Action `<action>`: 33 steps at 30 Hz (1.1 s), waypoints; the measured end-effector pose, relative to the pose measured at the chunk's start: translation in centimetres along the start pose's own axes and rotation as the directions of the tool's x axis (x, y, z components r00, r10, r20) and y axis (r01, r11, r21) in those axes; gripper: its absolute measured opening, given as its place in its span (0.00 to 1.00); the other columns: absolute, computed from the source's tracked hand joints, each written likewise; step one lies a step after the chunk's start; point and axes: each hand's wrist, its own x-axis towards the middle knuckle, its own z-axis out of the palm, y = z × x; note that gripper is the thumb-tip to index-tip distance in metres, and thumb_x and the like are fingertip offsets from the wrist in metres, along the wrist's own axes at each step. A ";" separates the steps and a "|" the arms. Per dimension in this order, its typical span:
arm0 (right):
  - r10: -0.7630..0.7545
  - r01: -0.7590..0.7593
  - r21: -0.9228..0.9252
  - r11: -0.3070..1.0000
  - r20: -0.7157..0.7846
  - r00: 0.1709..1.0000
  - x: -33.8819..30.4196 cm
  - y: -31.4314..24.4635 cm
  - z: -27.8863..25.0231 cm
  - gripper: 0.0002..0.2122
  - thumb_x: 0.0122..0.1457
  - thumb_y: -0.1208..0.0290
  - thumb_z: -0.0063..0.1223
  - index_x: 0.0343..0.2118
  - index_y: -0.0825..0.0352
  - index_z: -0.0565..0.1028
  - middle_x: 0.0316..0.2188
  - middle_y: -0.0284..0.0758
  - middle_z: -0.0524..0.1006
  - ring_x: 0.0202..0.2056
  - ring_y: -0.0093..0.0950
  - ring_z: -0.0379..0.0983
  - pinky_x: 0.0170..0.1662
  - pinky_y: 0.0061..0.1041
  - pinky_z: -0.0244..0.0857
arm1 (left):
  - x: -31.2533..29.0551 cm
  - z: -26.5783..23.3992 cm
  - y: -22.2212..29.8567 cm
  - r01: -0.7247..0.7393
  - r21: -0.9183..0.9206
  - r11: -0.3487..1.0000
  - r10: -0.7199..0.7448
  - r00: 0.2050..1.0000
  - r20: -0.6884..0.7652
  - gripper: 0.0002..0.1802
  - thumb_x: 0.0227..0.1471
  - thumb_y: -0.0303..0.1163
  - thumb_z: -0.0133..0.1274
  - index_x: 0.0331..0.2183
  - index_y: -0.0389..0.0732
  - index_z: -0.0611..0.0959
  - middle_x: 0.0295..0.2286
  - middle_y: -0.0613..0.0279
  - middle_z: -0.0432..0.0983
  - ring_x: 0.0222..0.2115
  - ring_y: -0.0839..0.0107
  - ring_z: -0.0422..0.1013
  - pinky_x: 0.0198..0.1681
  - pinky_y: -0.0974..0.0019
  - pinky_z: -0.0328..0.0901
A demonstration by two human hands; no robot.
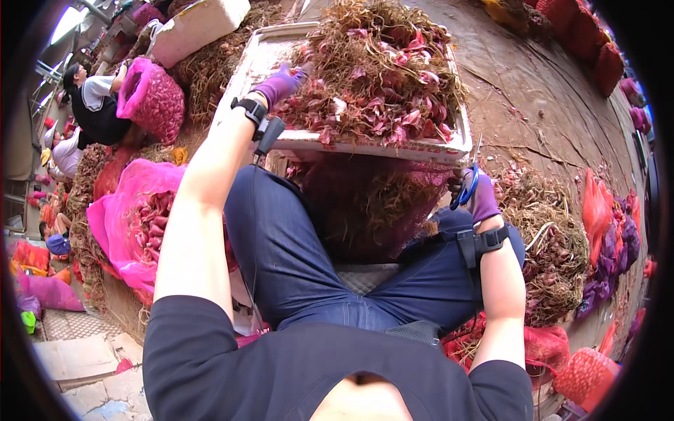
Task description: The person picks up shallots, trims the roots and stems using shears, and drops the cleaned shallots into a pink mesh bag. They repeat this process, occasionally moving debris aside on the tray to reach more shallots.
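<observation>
A white foam tray (pixel 281 34) sits in front of my knees, heaped with shallots (pixel 393 84) that still carry dry roots and stalks. My left hand (pixel 281 83), in a purple glove, is over the tray's left part at the edge of the heap. Its fingers reach out apart, and I see nothing held in them. Beside the tray's near right corner, my right hand (pixel 483 198), also gloved in purple, is closed around blue-handled scissors (pixel 463 188). The blades point up past the tray's rim.
Under the tray a dark red mesh bag (pixel 365 203) hangs between my legs. To my left stands a pink mesh bag (pixel 130 224) of shallots; untrimmed bunches (pixel 547 245) lie at right. A person (pixel 95 102) works by another pink sack (pixel 151 102). A foam box (pixel 200 31) lies far left.
</observation>
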 end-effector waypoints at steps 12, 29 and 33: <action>-0.161 0.142 -0.100 0.985 -0.214 0.964 2.1 -0.7 -0.3 0.08 0.61 0.70 0.48 0.40 0.65 0.70 0.17 0.32 0.72 0.13 0.23 0.63 0.14 0.23 0.53 | -12.0 -0.8 11.5 -0.383 -0.018 0.924 0.375 0.892 0.254 0.51 0.42 0.54 0.62 0.62 0.48 0.57 0.63 0.39 0.39 0.61 0.29 0.41 0.60 0.40 0.52; -0.173 0.172 -0.016 0.985 -0.058 0.983 0.1 -1.5 -0.1 0.05 0.61 0.72 0.46 0.38 0.64 0.67 0.18 0.29 0.68 0.14 0.19 0.60 0.16 0.20 0.52 | -3.1 -4.7 -0.7 0.036 -0.983 0.181 0.317 0.944 0.093 0.17 0.59 0.34 0.52 0.49 0.40 0.76 0.41 0.60 0.77 0.38 0.69 0.74 0.41 0.66 0.71; -0.195 0.193 -0.025 0.981 -0.057 0.979 0.3 -1.5 -0.1 0.04 0.61 0.72 0.45 0.37 0.63 0.66 0.17 0.28 0.66 0.14 0.19 0.58 0.16 0.20 0.51 | -2.6 -6.6 -2.5 0.221 -0.974 0.053 0.281 0.932 0.226 0.19 0.61 0.24 0.42 0.53 0.41 0.70 0.42 0.59 0.75 0.37 0.68 0.75 0.39 0.62 0.75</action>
